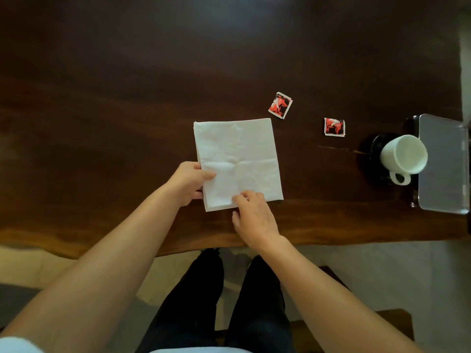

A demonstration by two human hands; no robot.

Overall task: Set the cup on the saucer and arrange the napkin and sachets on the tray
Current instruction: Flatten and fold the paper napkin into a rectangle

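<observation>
A white folded napkin (238,159) lies flat on the dark wooden table (127,98). My left hand (188,182) pinches its left edge, thumb on top. My right hand (252,217) pinches the napkin's near edge with curled fingertips. Two red and black sachets lie beyond the napkin to the right: one sachet (280,105) by its far right corner, the other sachet (334,127) further right. A white cup (404,155) stands on a black saucer (374,151) at the right, beside a grey tray (443,161).
The table's near edge (331,238) runs just below my hands. My dark-trousered legs and a wooden bench (397,324) show beneath it. The tray sits at the table's right end, near the frame edge.
</observation>
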